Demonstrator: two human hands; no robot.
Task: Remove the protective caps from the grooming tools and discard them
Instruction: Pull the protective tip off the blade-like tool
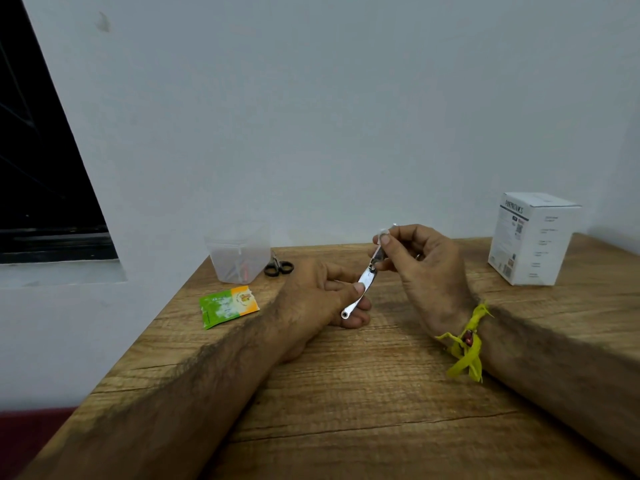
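A silver metal nail clipper (363,280) is held tilted above the wooden table (346,393), its ring end low and its tip high. My left hand (325,299) grips its lower half between thumb and fingers. My right hand (419,261) pinches a small clear cap (383,233) at the clipper's upper tip with thumb and forefinger. Whether the cap is still seated on the tip cannot be told. A yellow thread band is tied round my right wrist.
A clear plastic container (239,254) with small items inside stands at the table's far left, small black-handled scissors (278,267) beside it. A green and orange sachet (228,306) lies near the left edge. A white box (533,237) stands at the far right.
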